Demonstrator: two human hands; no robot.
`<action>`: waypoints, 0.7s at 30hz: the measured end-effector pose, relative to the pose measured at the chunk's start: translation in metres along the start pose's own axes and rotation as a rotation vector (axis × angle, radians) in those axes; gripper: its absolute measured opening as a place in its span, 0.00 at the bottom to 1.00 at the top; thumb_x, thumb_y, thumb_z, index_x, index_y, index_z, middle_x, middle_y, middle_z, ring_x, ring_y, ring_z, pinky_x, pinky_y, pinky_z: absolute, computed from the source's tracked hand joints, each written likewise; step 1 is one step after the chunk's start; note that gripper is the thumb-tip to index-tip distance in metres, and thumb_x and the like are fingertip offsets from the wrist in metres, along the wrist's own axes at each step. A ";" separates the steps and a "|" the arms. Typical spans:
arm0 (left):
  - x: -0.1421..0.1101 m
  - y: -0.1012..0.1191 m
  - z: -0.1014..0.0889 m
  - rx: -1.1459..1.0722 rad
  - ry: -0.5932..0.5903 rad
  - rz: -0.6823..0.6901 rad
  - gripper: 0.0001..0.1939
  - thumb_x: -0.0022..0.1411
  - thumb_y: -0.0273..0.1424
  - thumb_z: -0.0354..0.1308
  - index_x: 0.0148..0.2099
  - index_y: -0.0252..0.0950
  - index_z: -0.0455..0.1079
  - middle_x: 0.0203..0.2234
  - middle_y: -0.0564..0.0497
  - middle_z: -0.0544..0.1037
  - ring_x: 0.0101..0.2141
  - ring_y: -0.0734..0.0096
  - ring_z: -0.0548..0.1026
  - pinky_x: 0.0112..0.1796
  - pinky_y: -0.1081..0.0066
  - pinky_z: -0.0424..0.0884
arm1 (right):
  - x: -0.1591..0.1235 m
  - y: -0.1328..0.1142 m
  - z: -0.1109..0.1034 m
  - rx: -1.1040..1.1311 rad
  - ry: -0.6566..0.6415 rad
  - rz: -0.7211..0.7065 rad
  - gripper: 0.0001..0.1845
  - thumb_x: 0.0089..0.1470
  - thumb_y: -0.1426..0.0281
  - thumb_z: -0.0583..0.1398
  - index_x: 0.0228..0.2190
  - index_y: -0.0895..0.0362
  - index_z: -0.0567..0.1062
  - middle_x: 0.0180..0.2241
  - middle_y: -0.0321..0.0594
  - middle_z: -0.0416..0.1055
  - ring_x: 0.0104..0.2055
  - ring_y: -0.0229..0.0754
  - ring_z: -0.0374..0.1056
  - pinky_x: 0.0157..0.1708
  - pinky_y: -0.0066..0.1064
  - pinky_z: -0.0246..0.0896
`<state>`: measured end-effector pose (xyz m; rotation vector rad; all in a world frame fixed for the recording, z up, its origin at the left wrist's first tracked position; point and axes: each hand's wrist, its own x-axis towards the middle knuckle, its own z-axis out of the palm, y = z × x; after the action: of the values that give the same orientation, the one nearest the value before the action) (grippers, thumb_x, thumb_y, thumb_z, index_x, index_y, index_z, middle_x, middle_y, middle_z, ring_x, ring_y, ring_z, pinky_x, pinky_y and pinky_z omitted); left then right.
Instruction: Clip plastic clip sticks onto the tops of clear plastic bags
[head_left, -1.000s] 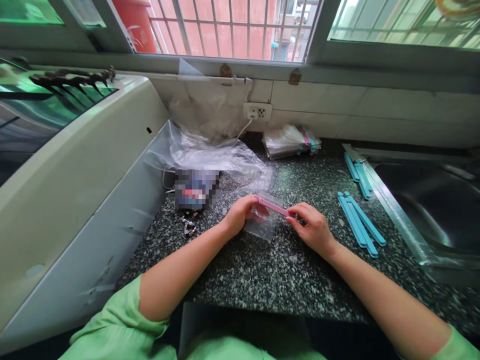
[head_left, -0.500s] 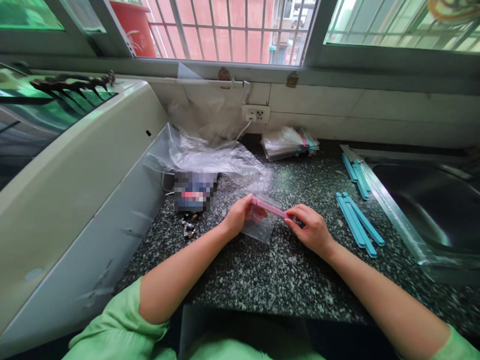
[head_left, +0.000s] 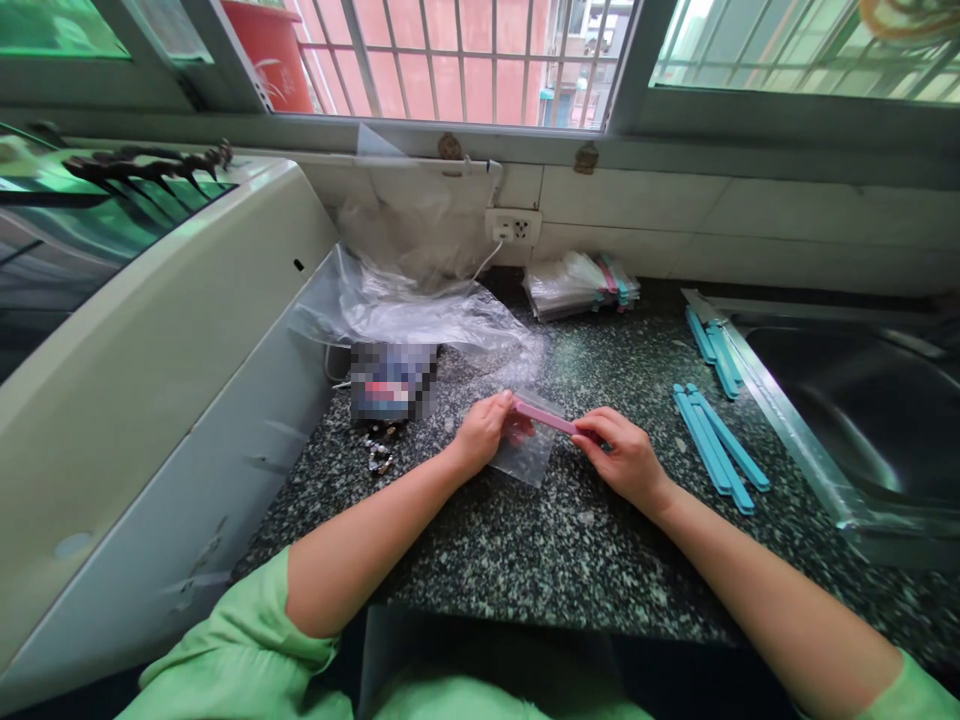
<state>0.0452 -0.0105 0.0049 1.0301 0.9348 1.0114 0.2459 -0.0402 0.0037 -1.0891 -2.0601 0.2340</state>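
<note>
A pink bag sealing clip point(head_left: 546, 416) stretches between my two hands over the dark speckled counter point(head_left: 480, 560). My left hand point(head_left: 481, 436) is closed on its left end, and my right hand point(head_left: 621, 452) pinches the right end between thumb and fingers. Below the clip hangs a small clear plastic bag point(head_left: 525, 462), its top edge at the clip. Whether the clip is fully fastened along the bag cannot be made out. To the right of my right hand lie several light-blue sealing clips point(head_left: 711, 440).
A stack of clear bags with clips point(head_left: 574, 285) lies by the wall. Crumpled plastic sheeting point(head_left: 420, 310) covers the back left, with a blurred-out object point(head_left: 390, 385) before it. More blue clips point(head_left: 716, 350) rest beside the metal sink point(head_left: 855, 400). A white appliance point(head_left: 187, 330) borders the left.
My left hand has shifted slightly right along the pink clip, its fingers nearer the clip's top. The right hand still pinches the other end, almost unmoved.
</note>
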 end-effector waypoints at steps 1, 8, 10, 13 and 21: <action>0.000 -0.001 0.000 0.002 0.010 0.000 0.20 0.56 0.46 0.50 0.26 0.33 0.68 0.16 0.51 0.73 0.17 0.74 0.68 0.20 0.75 0.65 | 0.000 0.000 0.000 -0.002 0.003 0.001 0.03 0.53 0.72 0.57 0.31 0.56 0.71 0.28 0.40 0.68 0.30 0.38 0.66 0.29 0.29 0.66; 0.000 -0.001 0.002 -0.010 0.037 -0.028 0.20 0.56 0.46 0.50 0.26 0.33 0.67 0.16 0.51 0.73 0.18 0.73 0.69 0.20 0.75 0.65 | 0.002 -0.001 0.000 -0.014 0.036 -0.015 0.03 0.53 0.73 0.57 0.31 0.56 0.71 0.28 0.39 0.68 0.30 0.38 0.67 0.29 0.30 0.66; -0.001 -0.001 0.003 -0.015 0.037 -0.026 0.20 0.54 0.46 0.51 0.26 0.33 0.67 0.17 0.50 0.74 0.19 0.73 0.70 0.20 0.75 0.65 | 0.002 -0.002 0.000 -0.014 0.037 -0.015 0.03 0.53 0.73 0.57 0.31 0.56 0.71 0.28 0.39 0.68 0.30 0.38 0.67 0.29 0.30 0.66; -0.001 0.000 0.003 -0.018 0.038 -0.020 0.22 0.52 0.49 0.53 0.27 0.32 0.68 0.17 0.50 0.74 0.19 0.72 0.70 0.19 0.75 0.65 | 0.002 -0.002 0.000 -0.015 0.034 -0.012 0.03 0.53 0.73 0.56 0.31 0.56 0.71 0.28 0.39 0.68 0.30 0.38 0.66 0.30 0.30 0.66; 0.001 -0.005 0.002 0.083 0.006 0.014 0.26 0.48 0.55 0.52 0.26 0.33 0.66 0.17 0.51 0.74 0.18 0.74 0.69 0.20 0.74 0.65 | -0.001 0.001 0.005 -0.224 -0.041 -0.022 0.06 0.55 0.74 0.53 0.31 0.57 0.70 0.29 0.42 0.68 0.31 0.41 0.67 0.31 0.32 0.66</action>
<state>0.0481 -0.0104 0.0005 1.1044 0.9822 0.9953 0.2436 -0.0393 -0.0008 -1.2025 -2.1727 0.0148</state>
